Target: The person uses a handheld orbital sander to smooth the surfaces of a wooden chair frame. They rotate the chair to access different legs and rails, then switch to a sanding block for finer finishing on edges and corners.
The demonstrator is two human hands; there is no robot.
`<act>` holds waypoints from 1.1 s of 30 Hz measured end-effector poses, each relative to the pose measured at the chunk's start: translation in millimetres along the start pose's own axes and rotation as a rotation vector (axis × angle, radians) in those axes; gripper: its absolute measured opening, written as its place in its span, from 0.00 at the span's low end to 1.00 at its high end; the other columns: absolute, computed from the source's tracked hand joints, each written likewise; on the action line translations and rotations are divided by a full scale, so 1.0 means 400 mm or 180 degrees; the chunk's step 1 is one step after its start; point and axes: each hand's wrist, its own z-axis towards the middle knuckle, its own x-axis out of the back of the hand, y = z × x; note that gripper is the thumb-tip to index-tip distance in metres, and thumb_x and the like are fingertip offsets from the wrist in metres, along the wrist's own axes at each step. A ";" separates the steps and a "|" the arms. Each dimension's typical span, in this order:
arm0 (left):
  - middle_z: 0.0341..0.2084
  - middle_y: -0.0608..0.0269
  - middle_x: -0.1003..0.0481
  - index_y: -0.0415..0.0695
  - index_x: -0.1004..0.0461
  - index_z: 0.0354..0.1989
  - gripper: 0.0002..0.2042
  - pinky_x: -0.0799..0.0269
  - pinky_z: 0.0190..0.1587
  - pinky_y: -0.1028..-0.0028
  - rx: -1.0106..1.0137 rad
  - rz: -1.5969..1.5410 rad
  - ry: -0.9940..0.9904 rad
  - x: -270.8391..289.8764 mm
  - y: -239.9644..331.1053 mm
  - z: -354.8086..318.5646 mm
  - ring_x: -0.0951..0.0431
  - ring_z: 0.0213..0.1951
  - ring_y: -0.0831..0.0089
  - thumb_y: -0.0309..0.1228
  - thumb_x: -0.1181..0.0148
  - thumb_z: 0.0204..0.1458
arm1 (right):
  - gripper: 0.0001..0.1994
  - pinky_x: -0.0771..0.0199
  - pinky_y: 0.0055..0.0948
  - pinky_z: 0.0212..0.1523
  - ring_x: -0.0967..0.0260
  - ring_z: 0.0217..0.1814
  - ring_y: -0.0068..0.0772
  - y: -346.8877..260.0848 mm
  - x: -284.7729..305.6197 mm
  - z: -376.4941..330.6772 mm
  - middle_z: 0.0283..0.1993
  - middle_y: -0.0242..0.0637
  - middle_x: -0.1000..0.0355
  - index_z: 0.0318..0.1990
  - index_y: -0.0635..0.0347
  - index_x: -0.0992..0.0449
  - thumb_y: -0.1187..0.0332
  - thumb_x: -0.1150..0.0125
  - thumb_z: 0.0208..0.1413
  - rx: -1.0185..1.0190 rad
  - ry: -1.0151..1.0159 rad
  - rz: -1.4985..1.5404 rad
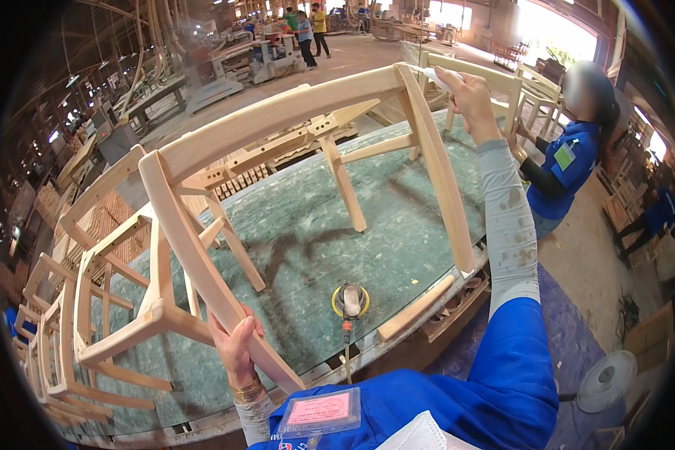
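Note:
A bare wooden chair frame (pixel 285 124) stands tilted on the green worktable (pixel 315 259) before me. My left hand (pixel 236 345) wraps round its near left post, close to the table's front edge. Raised at the far right, my right hand (pixel 469 97) is closed round a small white squeeze bottle (pixel 436 76) with a narrow nozzle. The nozzle's tip is at the upper corner where the top rail meets the right post (pixel 436 165); whether it touches the wood I cannot tell.
A round sander (pixel 350 301) with a hose and a loose wood strip (pixel 416 307) lie near the front edge. Several chair frames (pixel 120 330) crowd the left. At right a co-worker in blue (pixel 570 165) handles another frame. A fan (pixel 606 381) stands lower right.

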 end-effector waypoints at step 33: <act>0.23 0.57 0.33 0.38 0.44 0.49 0.26 0.33 0.18 0.77 0.0069 0.0054 -0.0051 0.005 0.000 -0.030 0.30 0.17 0.72 0.29 0.41 0.42 | 0.17 0.58 0.17 0.11 0.51 0.11 0.12 -0.032 0.027 -0.020 0.14 0.24 0.41 0.22 0.65 0.26 0.58 0.35 0.49 0.0054 -0.0168 -0.0046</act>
